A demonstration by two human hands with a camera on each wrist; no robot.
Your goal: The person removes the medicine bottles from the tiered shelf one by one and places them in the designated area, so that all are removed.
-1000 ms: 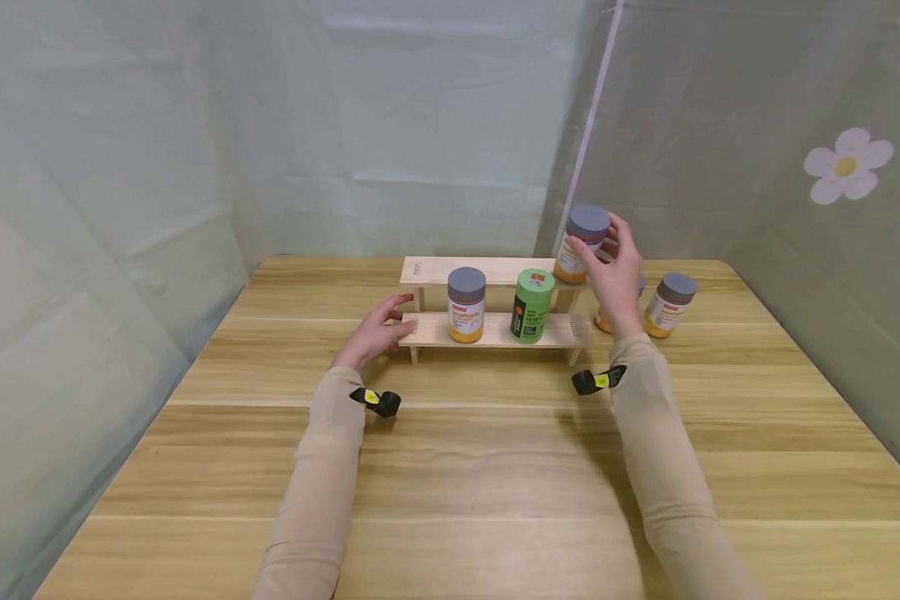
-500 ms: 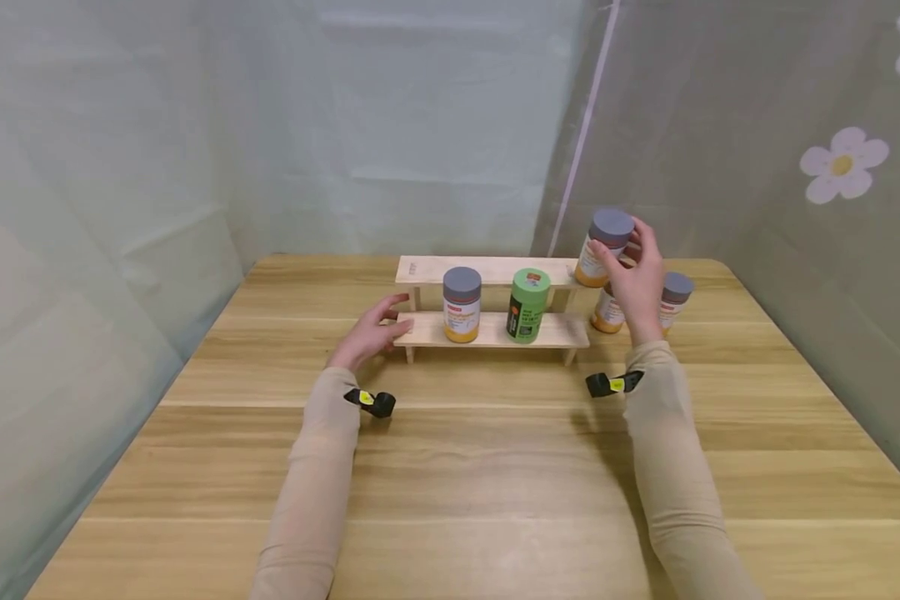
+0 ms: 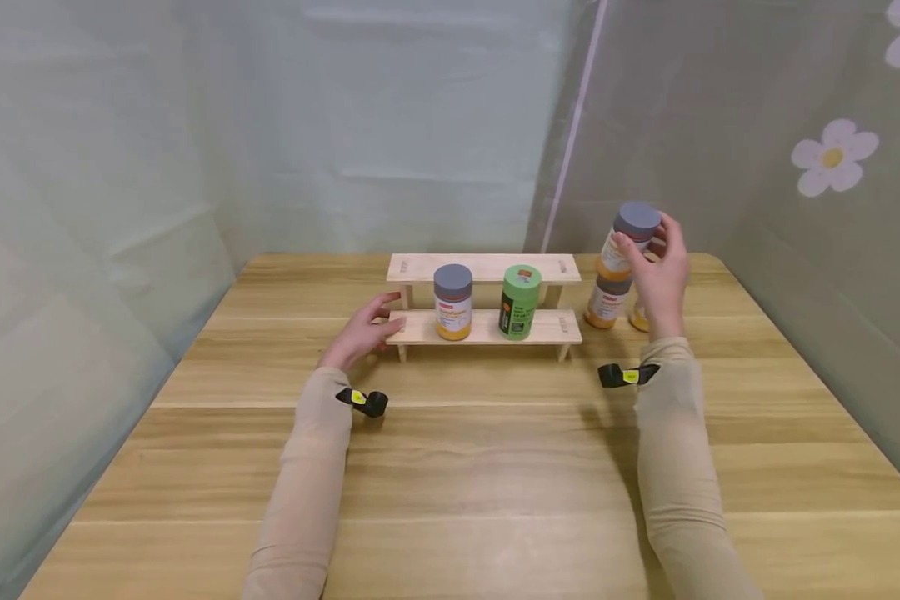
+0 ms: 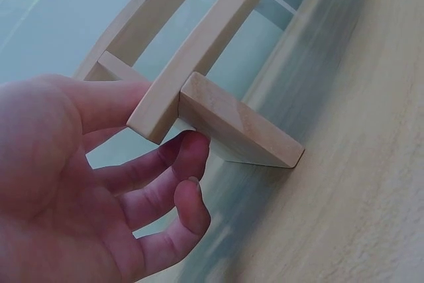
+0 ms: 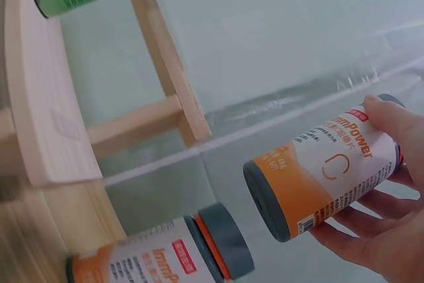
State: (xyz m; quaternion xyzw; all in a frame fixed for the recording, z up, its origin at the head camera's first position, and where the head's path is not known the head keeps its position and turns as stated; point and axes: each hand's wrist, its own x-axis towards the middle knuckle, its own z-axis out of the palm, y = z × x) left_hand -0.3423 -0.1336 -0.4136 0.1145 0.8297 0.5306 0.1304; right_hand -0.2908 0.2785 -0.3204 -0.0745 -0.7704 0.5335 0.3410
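Observation:
In the head view my left hand (image 3: pixel 360 332) is at the left end of a two-tier wooden display shelf (image 3: pixel 483 331), gripping the end of its lower board. The left wrist view shows curled fingers (image 4: pixel 189 210) beside the shelf's leg (image 4: pixel 242 120). My right hand (image 3: pixel 663 279) holds a grey-lidded supplement jar (image 5: pixel 331 164) between thumb and fingers, up in the air right of the shelf. Below it, a similar jar (image 3: pixel 607 304) stands on the table. On the lower tier are another grey-lidded jar (image 3: pixel 453 308) and a green jar (image 3: pixel 520 307).
One more orange-based jar (image 3: pixel 640 317) stands on the table at the right, mostly hidden behind my right hand. The wooden table (image 3: pixel 450 467) ends at a pale curtain (image 3: pixel 420 125) behind the shelf.
My right hand has carried the jar off to the right, from over the upper tier's right end to above the jars on the table. My left hand stays at the shelf.

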